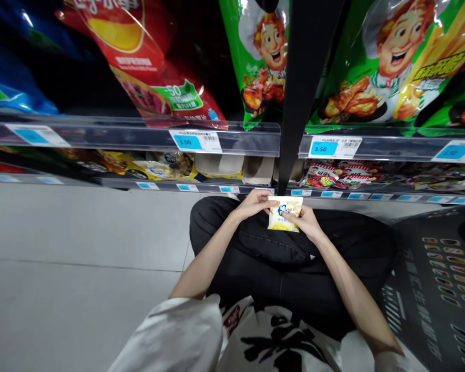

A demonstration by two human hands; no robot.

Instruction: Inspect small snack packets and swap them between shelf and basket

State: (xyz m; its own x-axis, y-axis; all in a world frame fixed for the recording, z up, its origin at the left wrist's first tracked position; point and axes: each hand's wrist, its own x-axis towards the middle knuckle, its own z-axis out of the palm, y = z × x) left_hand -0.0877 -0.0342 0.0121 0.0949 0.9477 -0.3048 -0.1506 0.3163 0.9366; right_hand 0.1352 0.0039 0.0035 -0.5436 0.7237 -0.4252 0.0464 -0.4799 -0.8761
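Between my two hands is a small white and yellow snack packet (283, 219) with blue lettering, held above my crossed legs. My left hand (257, 203) pinches its upper left edge between thumb and fingers. On the other side, my right hand (307, 223) grips the right edge, its thumb lying across the front. Just beyond the packet, on the lowest shelf, are an open yellow carton (219, 166) and another open carton (258, 169). Left of them lie yellow snack packets (166, 166).
Overhead, a shelf with a clear front rail (248, 138) holds a red snack bag (147, 72) and green snack bags (395, 67). Small red packets (337, 174) fill the lower right shelf. A grey shopping basket (418, 289) stands close on my right. Pale floor tiles (81, 279) lie to the left.
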